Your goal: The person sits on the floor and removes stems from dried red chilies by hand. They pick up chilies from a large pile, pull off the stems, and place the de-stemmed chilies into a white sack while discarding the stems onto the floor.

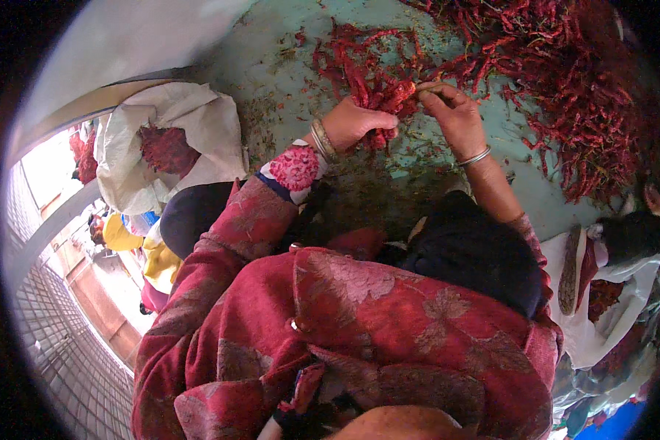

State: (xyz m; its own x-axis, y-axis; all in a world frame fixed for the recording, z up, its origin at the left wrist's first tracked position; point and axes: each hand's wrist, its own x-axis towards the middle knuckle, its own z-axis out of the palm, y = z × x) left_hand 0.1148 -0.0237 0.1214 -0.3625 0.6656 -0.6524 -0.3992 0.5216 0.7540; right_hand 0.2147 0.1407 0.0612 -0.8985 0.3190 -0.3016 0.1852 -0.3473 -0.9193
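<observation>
My left hand [357,124] is closed around a bunch of dried red chili peppers [382,102], with the thumb lying across their lower part. My right hand [454,113] is just to the right of that bunch, thumb and forefinger pinched together at the stem end of one pepper. Below both hands lies a pale green surface [286,71], scattered with bits of stem and chili. More loose red chilies lie just beyond the left hand. Parts of the held bunch are hidden behind my left fingers.
A large heap of dried red chilies [577,99] spreads across the right and far right. At left stands an open white woven sack [214,126] with red chilies inside. Another white sack [566,264] is at right, beside another person's shoe [570,269]. Wire mesh [71,335] lines the lower left.
</observation>
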